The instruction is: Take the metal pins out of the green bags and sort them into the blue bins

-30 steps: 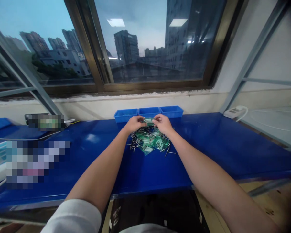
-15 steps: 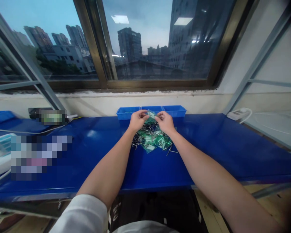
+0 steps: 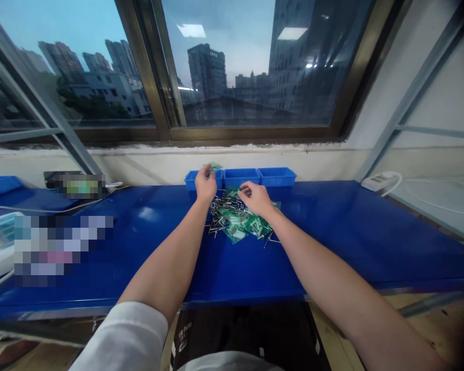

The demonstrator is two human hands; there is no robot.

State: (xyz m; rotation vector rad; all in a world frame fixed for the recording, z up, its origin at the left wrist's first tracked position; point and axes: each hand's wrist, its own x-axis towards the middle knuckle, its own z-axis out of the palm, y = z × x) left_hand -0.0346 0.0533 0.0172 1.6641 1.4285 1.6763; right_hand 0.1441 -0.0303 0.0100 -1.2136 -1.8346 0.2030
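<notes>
Packet [image 3: 215, 165]: one small green packet is held up on the far side, seen at the far rim of the left bin [image 3: 191, 182].
Left hand [image 3: 206, 183]: the packet is pinched narrowly at the fingertips.
Right hand [image 3: 255, 198]: fingers are curled over the far right part of the pile, next to more green; whether anything is gripped cannot be told.
Pile: loose metal screws [image 3: 223, 205] are heaped in the middle of the table [image 3: 232, 273], with other green packets [image 3: 235, 233] lying among them on the near side.
Bins: the left bin, a middle bin [image 3: 241, 180] and a right bin [image 3: 277, 180], all blue, are set in a row just beyond the pile.
Far right: a white power strip [image 3: 376, 182] is placed near the table's edge.
</notes>
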